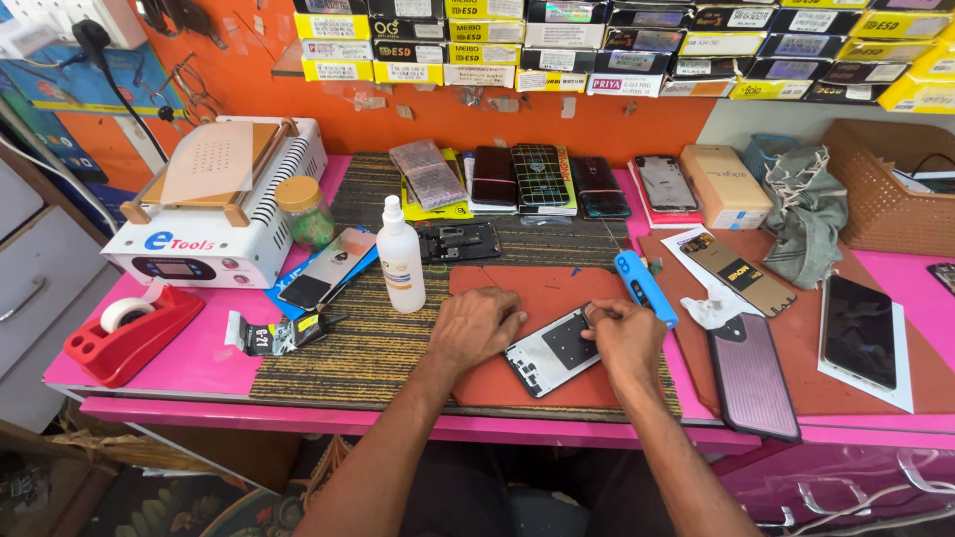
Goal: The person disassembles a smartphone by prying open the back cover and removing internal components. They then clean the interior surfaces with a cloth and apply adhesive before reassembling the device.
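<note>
Phone frame [553,350], one white-and-black piece, lies tilted on the red mat [557,288] between both hands, with bare mat open beyond the fingers. Left hand [472,325] presses flat at its left edge; right hand [622,333] pinches its upper right corner. One white spray bottle [400,256] stands beyond the left hand, one blue tool [645,288] beyond the right, and yellow-and-black boxes [477,40] line the orange wall.

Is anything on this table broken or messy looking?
Yes. The phone frame under the left hand and right hand lies open, its inside showing. Near the front edge a squeezed glue tube lies crumpled on its side, and a grey cloth sits bunched beside the basket.
</note>
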